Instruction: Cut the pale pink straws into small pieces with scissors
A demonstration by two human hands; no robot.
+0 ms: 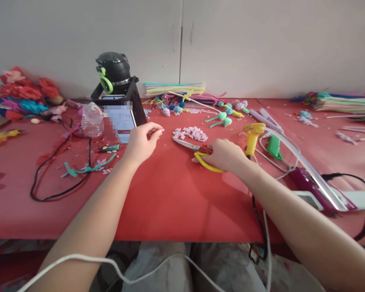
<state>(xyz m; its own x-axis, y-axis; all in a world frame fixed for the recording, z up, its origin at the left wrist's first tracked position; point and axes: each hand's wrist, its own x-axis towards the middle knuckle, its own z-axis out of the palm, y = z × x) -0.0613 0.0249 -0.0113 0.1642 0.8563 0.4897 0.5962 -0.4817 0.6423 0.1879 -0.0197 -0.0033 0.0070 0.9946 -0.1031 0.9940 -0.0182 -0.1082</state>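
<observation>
My left hand (142, 142) is raised over the table with thumb and fingertips pinched together. A small pale pink piece (162, 130) shows at the fingertips. My right hand (226, 155) is closed around the scissors (208, 163), which have yellow handles. Their blades lie slightly apart, pointing left, low over the red tabletop. Just beyond the blades is a loose pile of short pale pink pieces (191, 133), apparently cut pipe cleaner. My right fingertips are partly hidden behind the handles.
A yellow glue gun (253, 136) with a long clear stick stands right of my right hand, cords around it. On the left are a phone (126, 123), a clear plastic bottle (92, 120) and a black cable loop (53, 198). Pipe cleaner bundles (176, 90) lie at the back.
</observation>
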